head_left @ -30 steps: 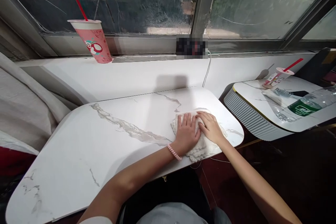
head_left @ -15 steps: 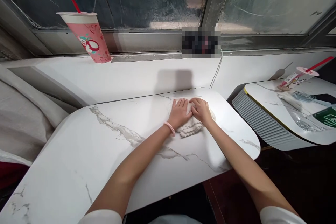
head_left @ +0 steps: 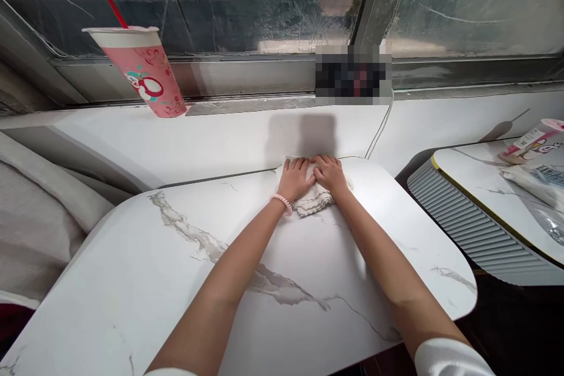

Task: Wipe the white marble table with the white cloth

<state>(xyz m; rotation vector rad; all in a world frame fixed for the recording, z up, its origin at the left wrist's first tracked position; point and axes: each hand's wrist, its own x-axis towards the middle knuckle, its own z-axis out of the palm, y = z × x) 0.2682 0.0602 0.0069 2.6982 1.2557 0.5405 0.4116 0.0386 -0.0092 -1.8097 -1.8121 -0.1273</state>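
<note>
A crumpled white cloth [head_left: 314,202] lies at the far edge of a white marble-patterned table [head_left: 176,282]. My left hand [head_left: 294,180], with a pink band at the wrist, presses flat on the cloth's left part. My right hand [head_left: 329,175] presses on its right part, and the two hands touch side by side. Both arms are stretched far forward over the table. Most of the cloth is hidden under the hands.
A pink paper cup [head_left: 145,73] with a red straw stands on the window ledge at the back left. A second marble-patterned table [head_left: 476,179] at the right carries a cup [head_left: 531,144] and plastic wrappers. A white cable [head_left: 379,126] hangs from the ledge. Grey fabric [head_left: 39,217] lies at left.
Both hands have pushed the cloth from the table's near right edge across to its far edge. The cloth looks more bunched now.
</note>
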